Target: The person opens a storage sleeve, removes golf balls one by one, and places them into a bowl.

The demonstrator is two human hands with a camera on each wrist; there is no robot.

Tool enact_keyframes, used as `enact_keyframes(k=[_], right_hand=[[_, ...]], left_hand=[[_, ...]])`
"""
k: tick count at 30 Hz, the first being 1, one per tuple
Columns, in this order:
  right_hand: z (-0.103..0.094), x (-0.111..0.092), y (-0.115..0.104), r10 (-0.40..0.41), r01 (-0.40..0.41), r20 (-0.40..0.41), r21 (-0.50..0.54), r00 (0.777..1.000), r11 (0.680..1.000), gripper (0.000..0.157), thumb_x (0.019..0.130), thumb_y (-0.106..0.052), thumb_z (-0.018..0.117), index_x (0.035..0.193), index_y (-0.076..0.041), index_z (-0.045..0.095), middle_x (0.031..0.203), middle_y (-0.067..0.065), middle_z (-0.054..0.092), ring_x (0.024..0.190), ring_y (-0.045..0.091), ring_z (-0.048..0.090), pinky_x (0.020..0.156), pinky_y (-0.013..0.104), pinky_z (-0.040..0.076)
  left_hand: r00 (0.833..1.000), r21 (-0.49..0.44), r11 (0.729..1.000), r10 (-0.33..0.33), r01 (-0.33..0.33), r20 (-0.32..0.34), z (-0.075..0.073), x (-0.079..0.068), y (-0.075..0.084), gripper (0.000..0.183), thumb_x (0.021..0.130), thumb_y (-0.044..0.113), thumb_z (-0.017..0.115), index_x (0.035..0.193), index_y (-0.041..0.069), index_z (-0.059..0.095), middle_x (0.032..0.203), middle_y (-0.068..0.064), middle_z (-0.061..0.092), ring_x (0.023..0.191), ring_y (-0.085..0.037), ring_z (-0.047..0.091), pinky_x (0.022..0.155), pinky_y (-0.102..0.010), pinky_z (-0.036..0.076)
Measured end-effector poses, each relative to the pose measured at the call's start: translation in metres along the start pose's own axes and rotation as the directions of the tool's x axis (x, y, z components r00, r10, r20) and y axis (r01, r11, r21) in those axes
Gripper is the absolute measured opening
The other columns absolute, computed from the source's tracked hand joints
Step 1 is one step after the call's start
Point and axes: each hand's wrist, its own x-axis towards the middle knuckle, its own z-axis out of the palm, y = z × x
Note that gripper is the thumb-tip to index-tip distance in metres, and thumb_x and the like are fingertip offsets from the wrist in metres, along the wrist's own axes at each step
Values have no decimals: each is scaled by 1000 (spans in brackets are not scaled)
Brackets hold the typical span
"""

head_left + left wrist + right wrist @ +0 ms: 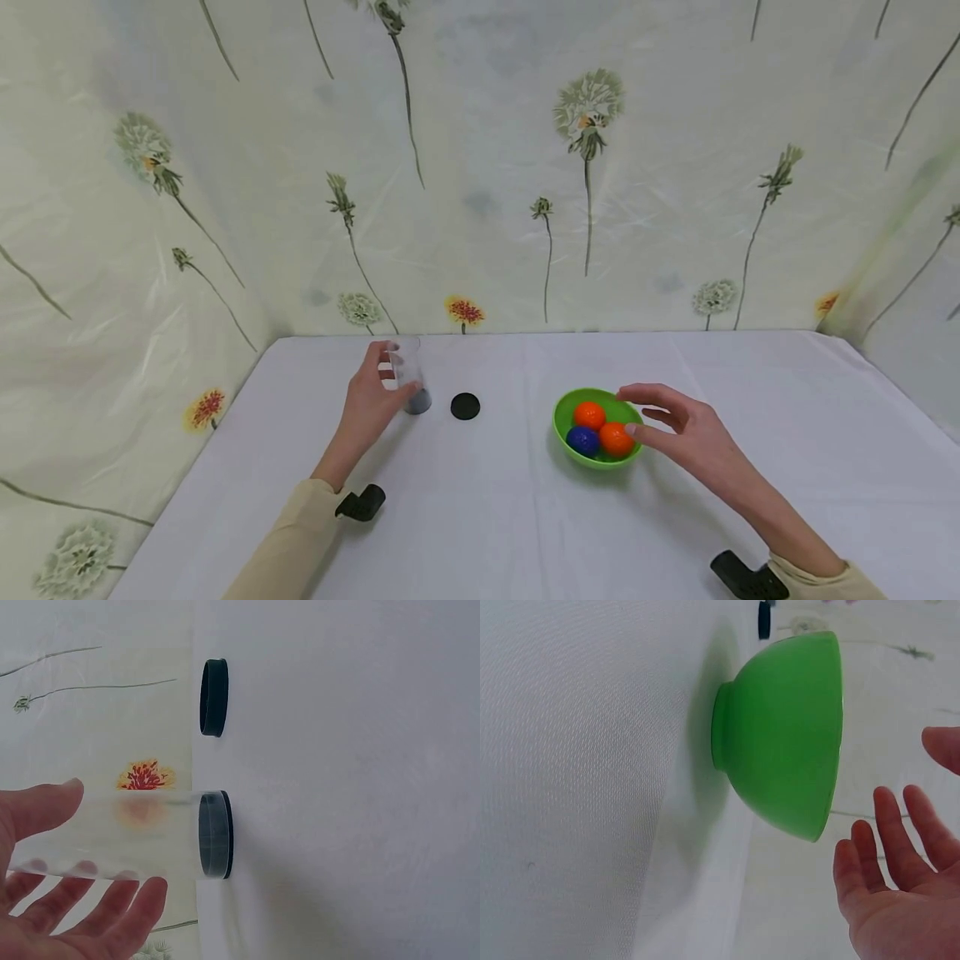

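At the table's far left, my left hand (372,398) holds a clear plastic cylinder (408,367) with a black base (216,835), thumb on one side and fingers on the other. The cylinder stands upright on the white cloth. Just right of it lies a round black lid (465,406). Right of centre sits a green bowl (600,464) with two orange balls, one further back (589,415) and one nearer (617,439), and a dark blue ball (582,442). My right hand (693,433) hovers at the bowl's right rim, fingers spread and holding nothing.
White cloth covers the table (480,517). Behind and at both sides hangs a pale curtain (495,167) printed with dandelions. A black wrist device (362,503) sits on the left sleeve, another (748,577) on the right.
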Motion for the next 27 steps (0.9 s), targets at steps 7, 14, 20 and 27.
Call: enact_keyframes(k=[7, 14, 20, 27], right_hand=[[-1, 0, 1, -13, 13, -11, 5, 1000, 1000, 39, 95, -15, 67, 133, -9, 57, 131, 14, 58, 120, 13, 53, 96, 14, 40], [0, 1, 2, -18, 18, -10, 14, 1000, 1000, 39, 95, -16, 67, 132, -9, 58, 131, 15, 58, 120, 12, 53, 96, 14, 40], [-1, 2, 2, -24, 25, -16, 25, 1000, 999, 39, 95, -15, 67, 132, -9, 58, 130, 13, 58, 118, 4, 53, 96, 14, 40], [-6, 4, -2, 29, -30, -41, -18, 999, 999, 40, 96, -22, 65, 135, -13, 57, 134, 10, 56, 119, 7, 52, 93, 12, 41]], left_hand=[[1000, -52, 998, -19, 20, 13, 0, 4, -4, 62, 84, 15, 78, 135, 14, 43, 127, -8, 52, 111, -28, 57, 80, -42, 51], [999, -107, 994, -35, 36, 11, 1, 4, -9, 55, 84, 13, 79, 129, 11, 47, 127, -8, 53, 112, -27, 55, 83, -41, 50], [998, -175, 983, -53, 60, 45, 0, 4, -14, 55, 84, 15, 79, 129, 12, 47, 127, -8, 52, 114, -27, 53, 85, -39, 49], [992, -289, 952, -73, 99, 101, -8, 4, -15, 59, 85, 16, 78, 135, 11, 45, 132, -10, 51, 118, -29, 53, 88, -38, 49]])
